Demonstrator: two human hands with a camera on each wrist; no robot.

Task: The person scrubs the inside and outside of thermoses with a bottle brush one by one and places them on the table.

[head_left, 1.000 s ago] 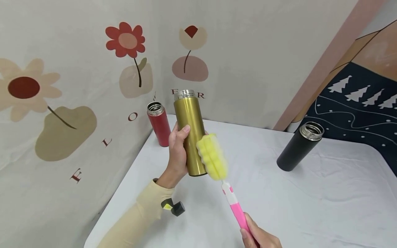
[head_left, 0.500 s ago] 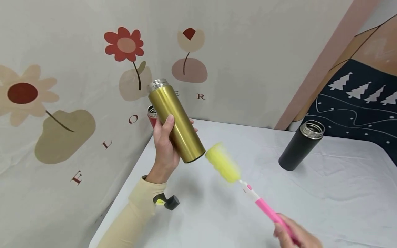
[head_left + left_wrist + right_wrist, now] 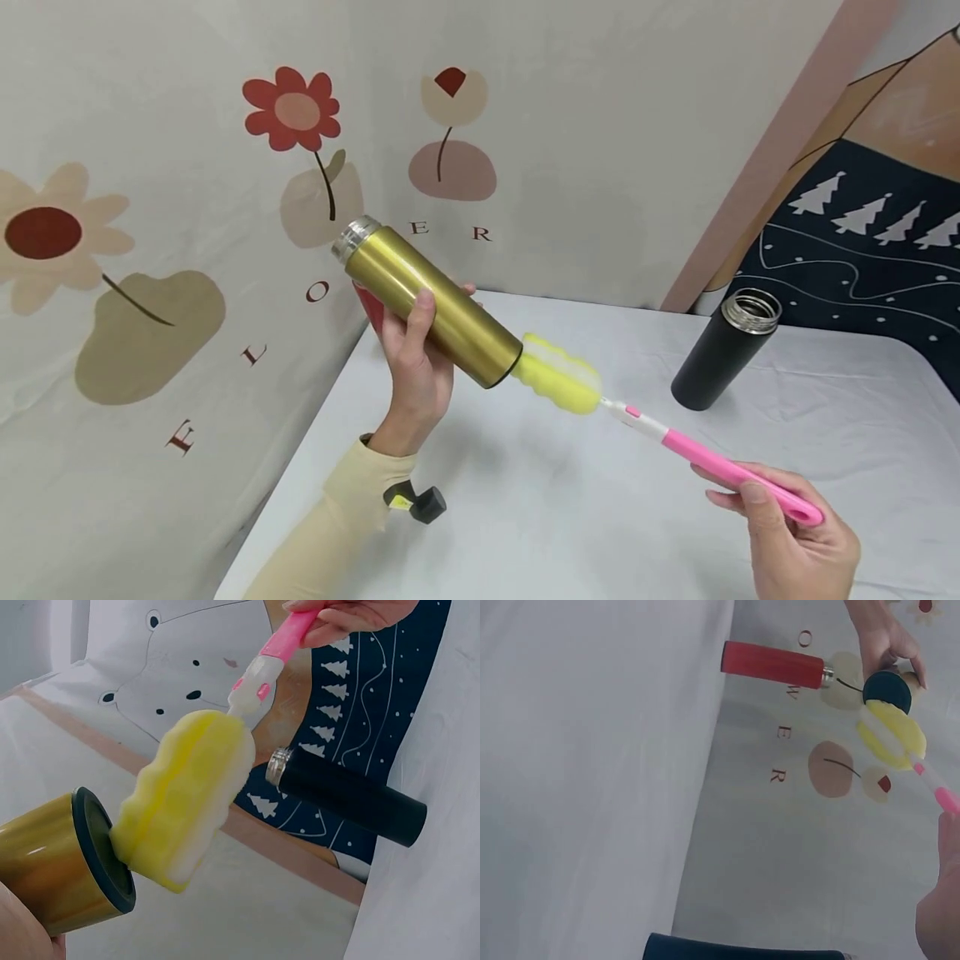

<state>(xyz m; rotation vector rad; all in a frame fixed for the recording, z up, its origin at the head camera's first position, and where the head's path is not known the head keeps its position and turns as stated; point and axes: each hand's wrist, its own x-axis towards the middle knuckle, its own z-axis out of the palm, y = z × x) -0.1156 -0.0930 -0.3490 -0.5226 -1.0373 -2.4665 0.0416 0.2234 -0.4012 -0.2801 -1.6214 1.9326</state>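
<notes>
My left hand (image 3: 420, 371) grips a gold bottle (image 3: 431, 300) round its middle, above the table. The bottle lies tilted, its lidless silver mouth up to the left and its dark base down to the right. In my right hand (image 3: 798, 529) is a bottle brush, pinched by its pink handle (image 3: 705, 457). The brush's yellow and white sponge head (image 3: 187, 799) touches the bottle's dark base in the left wrist view. Behind the left hand a red bottle (image 3: 772, 664) is mostly hidden in the head view; the right wrist view shows it whole.
An open black bottle (image 3: 720, 358) stands on the white-covered table (image 3: 600, 517) at the right. A pale wall cloth (image 3: 585, 150) with printed flowers rises behind and to the left. A dark cloth with white trees (image 3: 870, 242) hangs at the back right.
The gold bottle has tipped from nearly upright to a strong leftward slant. My right hand has swung right and up, and the sponge has gone from the bottle's side to its base.
</notes>
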